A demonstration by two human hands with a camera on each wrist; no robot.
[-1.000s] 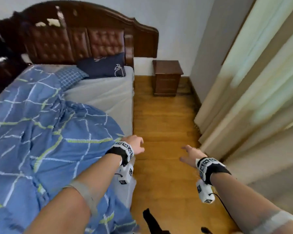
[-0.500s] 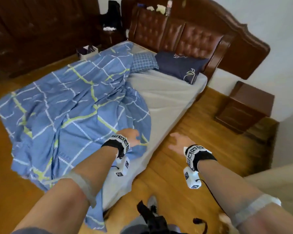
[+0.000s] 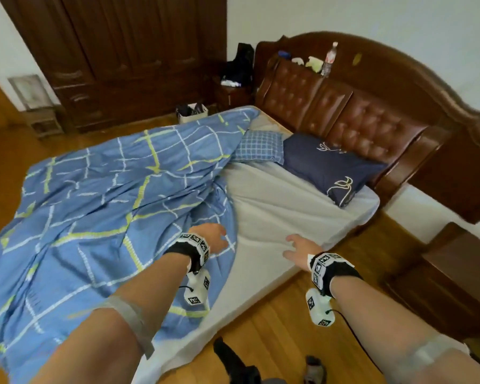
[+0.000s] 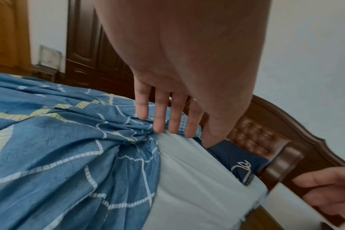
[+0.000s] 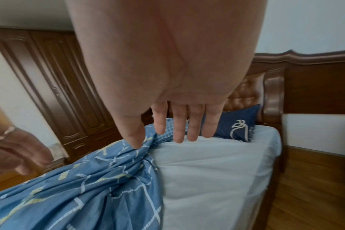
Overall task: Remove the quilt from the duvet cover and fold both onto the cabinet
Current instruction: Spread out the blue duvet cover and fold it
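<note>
A blue duvet cover (image 3: 100, 206) with white and yellow-green lines lies rumpled over the left half of the bed, its quilt hidden inside. My left hand (image 3: 215, 239) hovers over the cover's bunched right edge (image 4: 140, 132), fingers (image 4: 159, 118) straight and holding nothing. My right hand (image 3: 298, 249) is held out over the bare grey sheet (image 3: 283, 206) near the bed's side edge, fingers (image 5: 193, 124) straight and empty. A dark wooden cabinet (image 3: 452, 275) stands on the floor at the right of the bed.
Two pillows lie at the head: a checked blue pillow (image 3: 261, 146) and a navy pillow (image 3: 327, 167). Behind them is a padded brown headboard (image 3: 352, 112) with a bottle (image 3: 329, 59) on top. A dark wardrobe (image 3: 117, 56) fills the far wall. Wooden floor (image 3: 277, 328) lies under me.
My view has swung left from the curtain and floor to the whole bed. Both hands have moved from over the floor to above the bed, still holding nothing.
</note>
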